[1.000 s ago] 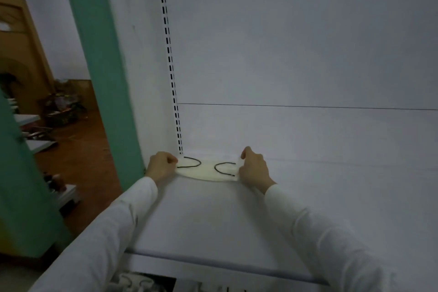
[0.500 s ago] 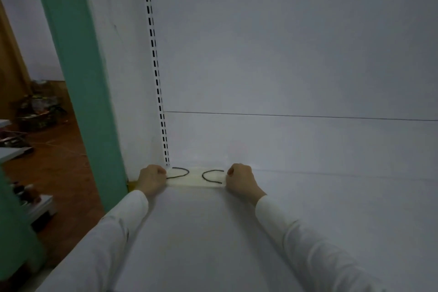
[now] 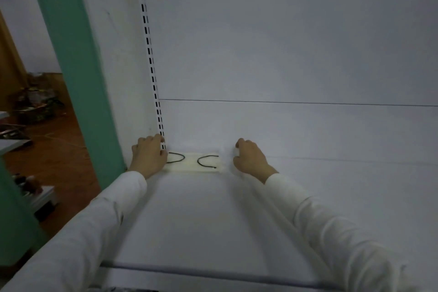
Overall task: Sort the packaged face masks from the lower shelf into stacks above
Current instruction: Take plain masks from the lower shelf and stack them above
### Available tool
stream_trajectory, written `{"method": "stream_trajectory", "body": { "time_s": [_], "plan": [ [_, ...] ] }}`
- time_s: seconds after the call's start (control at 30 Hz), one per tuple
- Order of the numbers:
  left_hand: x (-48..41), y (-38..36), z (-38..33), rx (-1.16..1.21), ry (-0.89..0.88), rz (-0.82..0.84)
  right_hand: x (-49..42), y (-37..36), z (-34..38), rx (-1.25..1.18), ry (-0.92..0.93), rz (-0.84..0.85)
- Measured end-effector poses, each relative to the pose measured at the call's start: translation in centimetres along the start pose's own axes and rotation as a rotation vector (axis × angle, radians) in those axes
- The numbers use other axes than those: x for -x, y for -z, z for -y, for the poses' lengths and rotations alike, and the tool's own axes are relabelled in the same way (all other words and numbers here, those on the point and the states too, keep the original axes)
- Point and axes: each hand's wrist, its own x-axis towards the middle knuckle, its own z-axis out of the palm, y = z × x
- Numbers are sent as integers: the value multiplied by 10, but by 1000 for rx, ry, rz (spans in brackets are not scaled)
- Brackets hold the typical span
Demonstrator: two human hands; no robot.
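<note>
One packaged face mask, pale with two black ear loops, lies flat at the back left corner of the white upper shelf. My left hand rests over the mask's left end beside the slotted upright, fingers loosely curled. A small gap separates my right hand from the package's right edge; it sits on the shelf with fingers loosely curled and nothing in them. The lower shelf is almost entirely out of view below the front edge.
The white back panel rises right behind the mask. A slotted upright and a green post stand on the left. To the right of my hands runs bare shelf. Floor clutter lies far left.
Both hands pinched the mask's ends earlier. Now the mask lies flat at the back corner, my right hand has let go and slid right, and my left hand has loosened.
</note>
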Motion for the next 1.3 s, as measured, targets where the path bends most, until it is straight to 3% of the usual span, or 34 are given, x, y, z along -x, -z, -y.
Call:
{"method": "stream_trajectory", "body": {
  "time_s": [0.17,0.33,0.9,1.1,1.2,1.3],
  "plan": [
    [18,18,-32,116,-211,77,32,49,-34,158,184,-31],
    [61,28,-84,272,-263,129,74,89,-76,182,214,-48],
    [302,16,-348,376,-468,238,319,177,-215,192,505,-111],
    [375,-6,-341,346,-558,454,390,151,-257,277,835,-140],
    [392,-39,-309,278,-449,593,408,118,-284,345,920,-25],
    [400,-81,-275,301,-285,623,415,76,-310,348,854,53]
  ]
}}
